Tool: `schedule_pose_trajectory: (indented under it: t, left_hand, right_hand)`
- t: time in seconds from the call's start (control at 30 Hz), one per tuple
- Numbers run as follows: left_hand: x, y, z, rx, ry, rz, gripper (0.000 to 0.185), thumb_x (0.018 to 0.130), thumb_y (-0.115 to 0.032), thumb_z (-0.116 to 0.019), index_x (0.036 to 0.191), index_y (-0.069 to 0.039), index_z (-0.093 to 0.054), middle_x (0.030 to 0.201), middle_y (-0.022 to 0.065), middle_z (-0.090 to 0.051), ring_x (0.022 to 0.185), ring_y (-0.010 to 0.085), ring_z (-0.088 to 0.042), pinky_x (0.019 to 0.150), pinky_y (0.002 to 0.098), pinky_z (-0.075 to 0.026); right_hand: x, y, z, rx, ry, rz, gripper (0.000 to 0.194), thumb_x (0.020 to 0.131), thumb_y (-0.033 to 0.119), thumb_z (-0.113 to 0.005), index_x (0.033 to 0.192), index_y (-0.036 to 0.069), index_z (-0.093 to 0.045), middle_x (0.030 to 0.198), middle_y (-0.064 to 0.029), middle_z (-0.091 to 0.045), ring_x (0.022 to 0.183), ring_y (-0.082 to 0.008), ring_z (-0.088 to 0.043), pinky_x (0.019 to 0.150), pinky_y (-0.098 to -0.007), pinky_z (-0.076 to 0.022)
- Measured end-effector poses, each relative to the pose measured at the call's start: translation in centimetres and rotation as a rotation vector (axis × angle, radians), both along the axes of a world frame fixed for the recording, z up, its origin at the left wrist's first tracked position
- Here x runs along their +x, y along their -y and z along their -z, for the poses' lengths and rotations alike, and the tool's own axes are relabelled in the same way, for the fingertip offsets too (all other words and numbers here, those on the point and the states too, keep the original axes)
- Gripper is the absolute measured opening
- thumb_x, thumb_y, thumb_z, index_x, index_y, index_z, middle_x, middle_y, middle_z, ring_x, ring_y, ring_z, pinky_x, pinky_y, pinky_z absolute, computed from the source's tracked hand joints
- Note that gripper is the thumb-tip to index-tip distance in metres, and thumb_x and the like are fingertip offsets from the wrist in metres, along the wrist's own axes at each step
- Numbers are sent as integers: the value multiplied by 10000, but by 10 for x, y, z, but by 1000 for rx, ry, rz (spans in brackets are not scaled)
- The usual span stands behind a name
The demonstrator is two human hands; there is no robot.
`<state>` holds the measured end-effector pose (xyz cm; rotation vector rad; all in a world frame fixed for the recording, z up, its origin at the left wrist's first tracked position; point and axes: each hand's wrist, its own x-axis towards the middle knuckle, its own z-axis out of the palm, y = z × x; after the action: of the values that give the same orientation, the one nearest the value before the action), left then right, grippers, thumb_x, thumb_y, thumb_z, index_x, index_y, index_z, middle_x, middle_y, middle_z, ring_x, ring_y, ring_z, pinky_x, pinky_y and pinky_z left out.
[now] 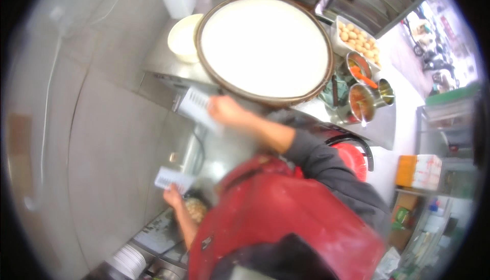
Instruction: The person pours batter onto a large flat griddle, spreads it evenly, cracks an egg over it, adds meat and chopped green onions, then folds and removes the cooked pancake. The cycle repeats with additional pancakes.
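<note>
My right hand [226, 109] grips a pale, flat rectangular plate [195, 106] with a band of dark stripes near one edge. A second plate like it [166, 178] is pinched in my left hand [174, 196], lower in the view. Both plates are blurred, so their material cannot be told. Just beyond my right hand lies a wide round white surface [264, 46] within a brown rim. Beside my left forearm is a dark container of pale chunks [196, 209], partly hidden by the arm.
A cream bowl [185, 41] touches the round rim. To the right stand a tray of eggs [352, 35], a steel pot with an orange-handled utensil [360, 65] and a pot of reddish sauce [361, 102]. Stacked white plates [128, 262] sit lower left; a tiled wall [111, 146] rises at left.
</note>
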<state>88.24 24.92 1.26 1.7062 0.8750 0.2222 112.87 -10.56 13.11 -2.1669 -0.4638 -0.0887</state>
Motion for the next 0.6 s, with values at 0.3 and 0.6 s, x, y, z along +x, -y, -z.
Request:
schedule_pose_trajectory:
  t: [0.3, 0.6]
  left_hand:
    - [309, 336, -140, -64, 84, 841, 378, 934, -299, -499, 861, 40, -650, 725, 113, -659, 669, 205, -600, 586, 376, -475]
    - [462, 247, -172, 554, 405, 470, 390, 941, -310, -509, 890, 66, -601, 805, 235, -629, 762, 340, -616, 693, 422, -466]
  right_hand:
    - [62, 145, -46, -105, -335, 181, 497, 928, 420, -463, 977, -39, -647, 920, -288, -635, 898, -444, -601, 801, -487, -469]
    - [-38, 264, -26, 340, -573, 593, 321, 931, 219, -561, 1101, -45, -628, 904, -73, -680, 798, -131, -621, 702, -264, -511]
